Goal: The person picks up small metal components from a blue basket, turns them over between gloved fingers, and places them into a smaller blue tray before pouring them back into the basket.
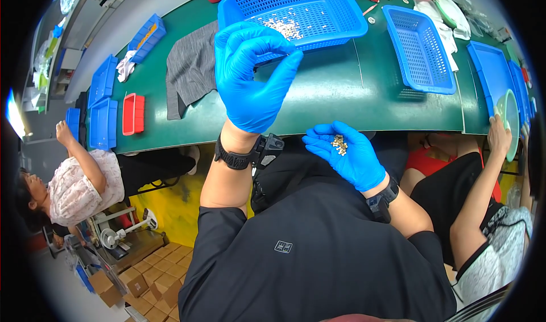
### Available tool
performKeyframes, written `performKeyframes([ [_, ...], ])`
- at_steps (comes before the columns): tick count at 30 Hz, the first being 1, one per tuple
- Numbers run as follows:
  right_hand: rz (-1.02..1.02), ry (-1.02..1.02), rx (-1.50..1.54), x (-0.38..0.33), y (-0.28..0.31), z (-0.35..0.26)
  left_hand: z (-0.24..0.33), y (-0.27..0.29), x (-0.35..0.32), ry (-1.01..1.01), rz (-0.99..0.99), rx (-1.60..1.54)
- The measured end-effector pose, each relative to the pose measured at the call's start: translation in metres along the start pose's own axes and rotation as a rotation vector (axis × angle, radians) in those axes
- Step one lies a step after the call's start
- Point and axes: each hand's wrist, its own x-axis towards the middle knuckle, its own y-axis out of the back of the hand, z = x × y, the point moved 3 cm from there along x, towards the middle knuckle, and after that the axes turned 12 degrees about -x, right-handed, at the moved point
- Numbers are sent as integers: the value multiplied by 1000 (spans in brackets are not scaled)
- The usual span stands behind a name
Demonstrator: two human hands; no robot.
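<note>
Two gloved hands | left hand [253, 77] grip pinched, contents unclear | right hand [344, 154] cupped open, holding small metal parts [339, 144]

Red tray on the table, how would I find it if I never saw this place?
Start at the long green table and follow it to its left part, past the grey cloth. The red tray sits near the front edge, beside a blue tray. It is small, and the only red one among the blue ones there.
</note>
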Motion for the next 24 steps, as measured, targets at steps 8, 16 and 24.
performKeyframes([
  [8, -123, 52, 98, 0, -11, -11, -50, 9, -13, 363, 93, 131],
  [16, -110, 153, 121, 3, -21, -23, 29, -43, -48, 254, -532, 123],
  [24, -255, 173, 149, 3, -10, -17, 40, -62, -84, 226, -624, 227],
])
